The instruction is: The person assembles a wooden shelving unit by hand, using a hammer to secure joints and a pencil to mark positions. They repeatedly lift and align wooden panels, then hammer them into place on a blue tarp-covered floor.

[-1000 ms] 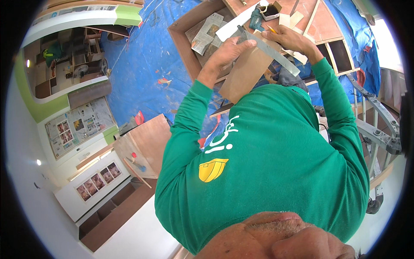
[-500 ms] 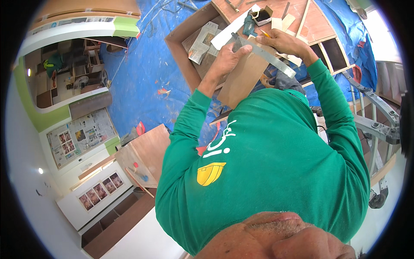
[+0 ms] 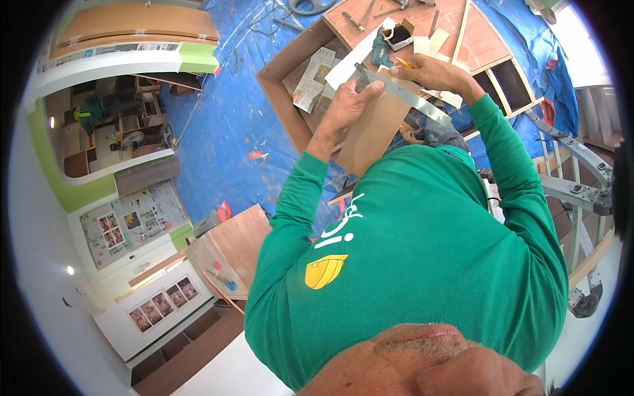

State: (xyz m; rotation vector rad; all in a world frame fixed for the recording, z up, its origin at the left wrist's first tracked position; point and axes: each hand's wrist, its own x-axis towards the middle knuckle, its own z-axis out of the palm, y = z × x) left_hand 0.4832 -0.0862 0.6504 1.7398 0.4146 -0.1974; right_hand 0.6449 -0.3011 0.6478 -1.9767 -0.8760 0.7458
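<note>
A flat metal try square [image 3: 413, 99] lies slantwise over a thin brown board [image 3: 375, 135]. My left hand [image 3: 350, 105] is closed around the square's left end, thumb on top. Just right of it, my right hand [image 3: 437, 72] pinches a yellow pencil [image 3: 403, 63] near the board's far end; whether the pencil tip touches the board cannot be made out. The board's near end reaches my shirt front. Beyond my hands, a teal power drill [image 3: 380, 50] rests on the wooden cabinet [image 3: 333, 20], beside a small open box [image 3: 400, 34].
Wood offcuts [image 3: 436, 41] and a hammer [image 3: 395, 9] lie on the cabinet top. Newspaper [image 3: 313, 82] covers part of its open side. Blue sheeting [image 3: 218, 145] spreads over the floor at left. A folded metal ladder [image 3: 578, 191] stands at right. Another person [image 3: 91, 113] is far left.
The view has shifted slightly, so the scene sits a little lower in it. Both hands keep their holds on the try square and pencil with hardly any movement.
</note>
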